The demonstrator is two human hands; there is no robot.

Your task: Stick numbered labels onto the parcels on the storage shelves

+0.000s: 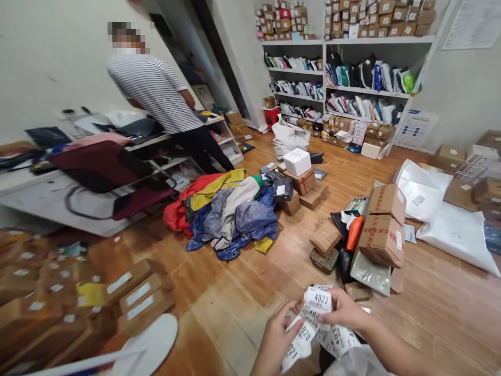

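Fingers (325, 317) of the right hand (346, 310) pinch a strip of white number labels (318, 297); the left hand (276, 330) pinches its lower stretch under the thumb. Held low before the wearer, the strip is creased and folded over itself, with bold black digits: 4022 on top, 020 and 021 slanting below, and fine marks that may be barcodes. Beyond, taped cardboard boxes (382, 236) and a heap of crumpled coloured fabric (235, 214) lie on the wood-look floor (235, 303).
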